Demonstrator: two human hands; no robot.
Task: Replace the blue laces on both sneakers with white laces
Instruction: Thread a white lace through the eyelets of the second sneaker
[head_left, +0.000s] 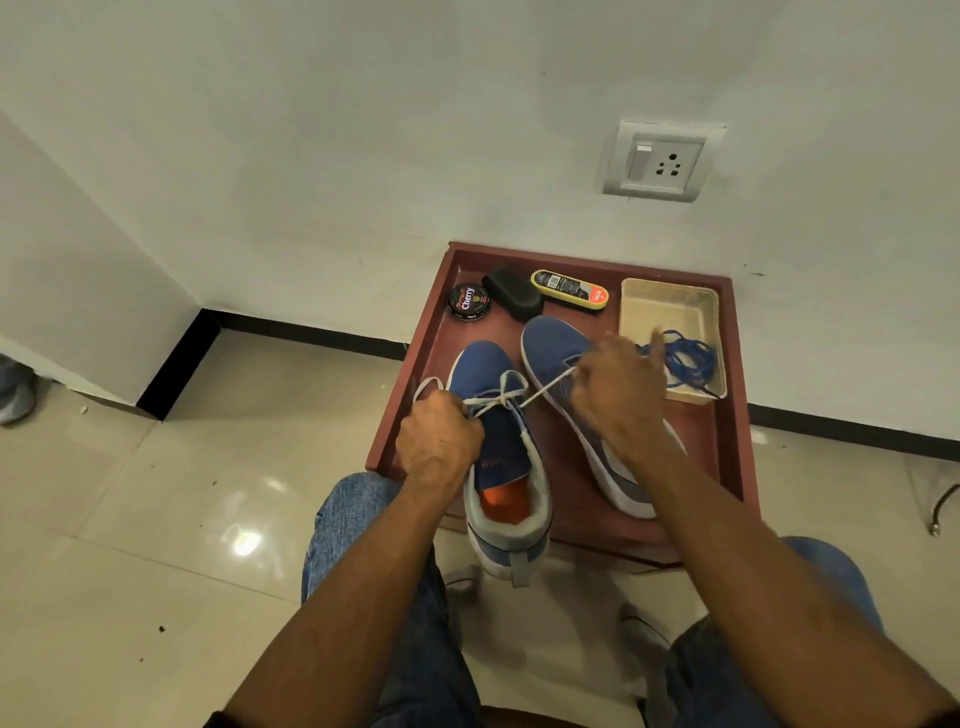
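Here, white lace taut, pinched in both hands' fingers

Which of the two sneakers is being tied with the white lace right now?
The left sneaker, upright with its orange insole showing. Both hands pull a white lace knotted over it; the right sneaker lies tilted beside it.

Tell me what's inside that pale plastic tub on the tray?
The tub holds a tangle of blue laces spilling over its near rim. The right hand hides its near left corner, so anything there is unseen.
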